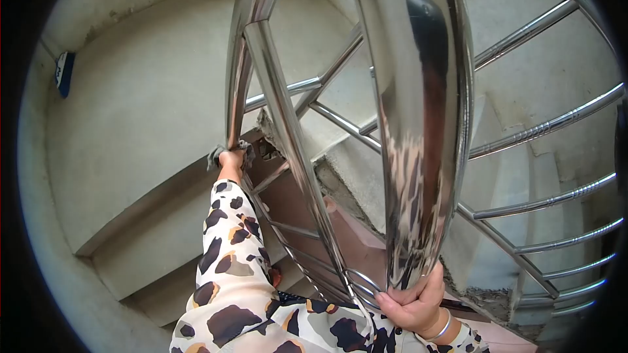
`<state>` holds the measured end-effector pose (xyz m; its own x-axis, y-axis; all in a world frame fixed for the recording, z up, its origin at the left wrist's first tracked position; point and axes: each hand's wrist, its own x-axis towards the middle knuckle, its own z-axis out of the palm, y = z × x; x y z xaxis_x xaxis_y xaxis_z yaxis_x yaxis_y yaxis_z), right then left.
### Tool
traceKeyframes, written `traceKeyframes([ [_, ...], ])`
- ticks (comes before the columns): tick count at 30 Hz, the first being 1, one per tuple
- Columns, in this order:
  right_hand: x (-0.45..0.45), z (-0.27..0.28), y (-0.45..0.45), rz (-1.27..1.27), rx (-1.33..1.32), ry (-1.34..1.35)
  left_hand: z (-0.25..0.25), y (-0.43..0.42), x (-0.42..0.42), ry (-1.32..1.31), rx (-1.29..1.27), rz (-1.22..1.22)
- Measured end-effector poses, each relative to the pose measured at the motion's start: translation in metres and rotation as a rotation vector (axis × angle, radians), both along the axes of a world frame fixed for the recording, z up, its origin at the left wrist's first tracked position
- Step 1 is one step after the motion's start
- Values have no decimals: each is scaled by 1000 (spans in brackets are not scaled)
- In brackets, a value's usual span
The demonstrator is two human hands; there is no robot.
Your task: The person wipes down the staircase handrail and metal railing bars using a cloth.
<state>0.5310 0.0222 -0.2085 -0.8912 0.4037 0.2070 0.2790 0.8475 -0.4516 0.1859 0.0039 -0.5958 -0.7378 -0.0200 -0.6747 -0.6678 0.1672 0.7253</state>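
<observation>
My left hand (230, 158) reaches down at arm's length and is closed on a dark grey cloth (247, 150), which is wrapped about the lower end of an upright metal post (238, 85). The palm and most of the fingers are hidden. Close to my body, my right hand (418, 304) grips the near end of a broad, shiny steel handrail (409, 124), its thumb on the near side. A silver bracelet (443, 325) circles that wrist. The polished handrail reflects my patterned sleeve. A slanted metal post (281, 98) runs between the two hands.
Concrete steps (150, 242) descend at left below a wide landing (163, 91). A blue and white object (64, 75) lies by the left wall. More metal bars (549, 134) of the railing stretch across the right, above lower stairs. The concrete edge (347, 189) is rough.
</observation>
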Motion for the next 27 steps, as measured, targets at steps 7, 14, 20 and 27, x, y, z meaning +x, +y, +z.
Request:
traceKeyframes([
  [7, 5, -12, 11, 57, -24, 96, 50, -16, 7, -290, 740, 59],
  [14, 6, -15, 8, 13, -130, 148, 163, -35, 16, -258, 1037, -68],
  [20, 6, -18, 6, 19, -144, 192, 281, -75, 39, 224, 1296, -239],
  [27, 6, -21, 5, 6, -187, 227, 256, -63, 105, 541, 855, -588],
])
